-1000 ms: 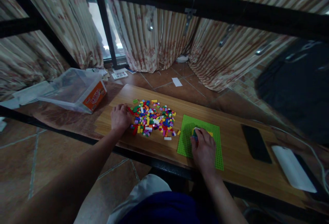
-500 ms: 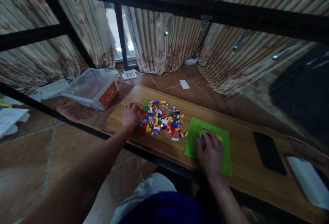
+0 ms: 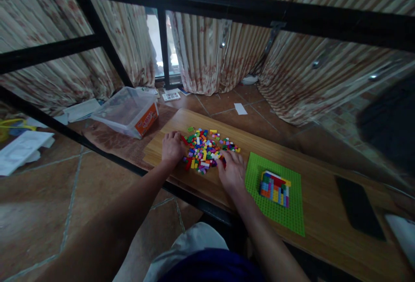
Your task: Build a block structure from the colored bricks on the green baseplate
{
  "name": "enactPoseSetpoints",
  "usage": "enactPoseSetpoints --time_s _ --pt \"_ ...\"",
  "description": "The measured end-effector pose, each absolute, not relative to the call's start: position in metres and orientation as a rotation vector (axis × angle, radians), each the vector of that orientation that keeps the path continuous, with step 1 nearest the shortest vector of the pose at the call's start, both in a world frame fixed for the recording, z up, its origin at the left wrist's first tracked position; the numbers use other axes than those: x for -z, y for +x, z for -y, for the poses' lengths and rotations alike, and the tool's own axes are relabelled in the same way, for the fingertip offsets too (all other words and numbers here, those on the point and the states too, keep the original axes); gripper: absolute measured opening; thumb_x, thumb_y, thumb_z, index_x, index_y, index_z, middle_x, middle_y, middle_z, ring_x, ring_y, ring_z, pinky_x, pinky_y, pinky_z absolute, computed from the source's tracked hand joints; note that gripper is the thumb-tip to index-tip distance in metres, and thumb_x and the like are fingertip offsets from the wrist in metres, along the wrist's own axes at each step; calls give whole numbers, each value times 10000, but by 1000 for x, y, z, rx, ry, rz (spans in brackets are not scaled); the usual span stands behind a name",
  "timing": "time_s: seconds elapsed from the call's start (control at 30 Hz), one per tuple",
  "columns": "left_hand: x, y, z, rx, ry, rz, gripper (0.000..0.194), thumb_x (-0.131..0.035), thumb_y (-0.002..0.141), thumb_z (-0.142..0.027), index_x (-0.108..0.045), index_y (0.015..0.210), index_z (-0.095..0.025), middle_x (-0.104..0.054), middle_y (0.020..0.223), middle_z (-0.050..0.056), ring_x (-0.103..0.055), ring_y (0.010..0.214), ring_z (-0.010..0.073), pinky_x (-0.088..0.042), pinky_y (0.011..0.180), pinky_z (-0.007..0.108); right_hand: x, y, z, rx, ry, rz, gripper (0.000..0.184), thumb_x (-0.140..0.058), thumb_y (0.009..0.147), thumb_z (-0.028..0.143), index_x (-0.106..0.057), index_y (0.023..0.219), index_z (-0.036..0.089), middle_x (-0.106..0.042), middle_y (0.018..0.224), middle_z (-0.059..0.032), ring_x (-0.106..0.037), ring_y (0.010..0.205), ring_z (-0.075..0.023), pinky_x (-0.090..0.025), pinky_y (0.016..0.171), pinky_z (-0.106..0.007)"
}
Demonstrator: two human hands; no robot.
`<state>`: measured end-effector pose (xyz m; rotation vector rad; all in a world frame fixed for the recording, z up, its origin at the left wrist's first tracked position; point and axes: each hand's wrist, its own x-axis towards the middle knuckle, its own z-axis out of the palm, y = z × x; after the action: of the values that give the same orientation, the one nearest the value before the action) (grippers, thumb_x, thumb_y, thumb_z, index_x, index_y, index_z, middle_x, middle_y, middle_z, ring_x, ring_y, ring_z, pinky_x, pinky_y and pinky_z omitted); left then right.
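A pile of small coloured bricks [image 3: 207, 148] lies on a wooden board [image 3: 317, 226]. My left hand [image 3: 171, 147] rests at the pile's left edge, fingers curled loosely on the board. My right hand [image 3: 232, 169] lies on the pile's right side, its fingers down among the bricks; what they pinch, if anything, is hidden. Right of it a green baseplate [image 3: 275, 213] carries a patch of mixed-colour bricks [image 3: 275, 187] pressed together.
A clear plastic bin with an orange label [image 3: 128, 111] stands left of the board. A black phone [image 3: 359, 207] and a white object [image 3: 402, 230] lie at the board's right end. Papers [image 3: 19, 150] lie on the tiled floor; curtains hang behind.
My right hand has left the brick patch on the baseplate and moved left onto the loose pile, uncovering the patch. My left hand stays at the pile's left edge. The view shifted leftward.
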<state>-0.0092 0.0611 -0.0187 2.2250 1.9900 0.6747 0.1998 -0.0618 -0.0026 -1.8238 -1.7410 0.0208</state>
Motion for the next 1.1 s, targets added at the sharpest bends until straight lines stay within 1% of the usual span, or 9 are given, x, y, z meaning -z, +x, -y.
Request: enactPoseSetpoints --time_s 0.13,0.3,0.43,0.57,0.67,0.77,0.87,0.97,1.1 --pt "18 -9 -61 -665 2222 -1997 376 -434 890 -178 -655 1193 -159 -626 1237 151 -523 1163 318 -436 974 465 8 204 51 -76 -1849 1718 268 -499 931 331 -688 1077 210 -672 1062 -105 -527 1022 -278 -387 913 -425" --pt "18 -9 -61 -664 2227 -1993 368 -440 892 -190 -656 1187 -147 -622 1245 153 -519 1163 321 -433 983 460 12 216 64 -191 -1770 1686 217 -513 907 346 -675 967 215 -677 970 -84 -567 954 -256 -434 880 -405" --pt "19 -9 -61 -670 2224 -1999 358 -444 887 -191 -658 1172 -155 -626 1241 140 -521 1161 318 -434 978 449 9 218 77 -272 -1724 1578 229 -519 891 336 -673 1017 224 -680 1004 -83 -609 998 -250 -472 909 -416" --pt "17 -9 -61 -662 2215 -2001 353 -445 879 -183 -660 1158 -162 -628 1237 139 -524 1160 320 -438 970 455 5 214 91 -428 -1657 1373 298 -555 867 347 -659 1121 233 -668 1116 -88 -653 973 -218 -529 877 -393" --pt "17 -9 -61 -666 2211 -1999 356 -435 882 -186 -662 1155 -157 -630 1234 139 -527 1163 320 -435 981 451 2 209 101 -591 -1549 1119 309 -598 844 364 -646 1115 226 -672 1146 -89 -677 966 -203 -562 845 -371" --pt "19 -9 -63 -702 2185 -1979 356 -439 872 -177 -667 1142 -138 -635 1224 150 -534 1161 321 -432 1000 451 -2 203 111 -658 -1469 949 301 -654 802 375 -657 1058 217 -692 1082 -79 -684 946 -203 -574 827 -367" --pt "24 -11 -68 -844 2121 -1935 360 -441 870 -177 -660 1152 -129 -646 1184 153 -558 1140 302 -435 1013 438 -4 199 120 -660 -1456 873 295 -696 767 378 -678 1014 217 -695 1019 -63 -681 900 -195 -573 807 -361" --pt "22 -17 -68 -1114 1981 -1898 349 -456 874 -195 -648 1159 -135 -642 1176 141 -573 1127 271 -443 1015 416 -4 200 130 -658 -1430 836 282 -714 758 366 -698 995 214 -694 1010 -58 -672 891 -184 -557 834 -359" --pt "5 -20 -31 -1481 1867 -1726 340 -489 897 -252 -619 1188 -132 -630 1171 134 -592 1056 226 -473 978 400 1 205 143 -711 -1408 751 288 -746 731 350 -716 985 218 -712 1039 -61 -665 918 -189 -530 875 -371"
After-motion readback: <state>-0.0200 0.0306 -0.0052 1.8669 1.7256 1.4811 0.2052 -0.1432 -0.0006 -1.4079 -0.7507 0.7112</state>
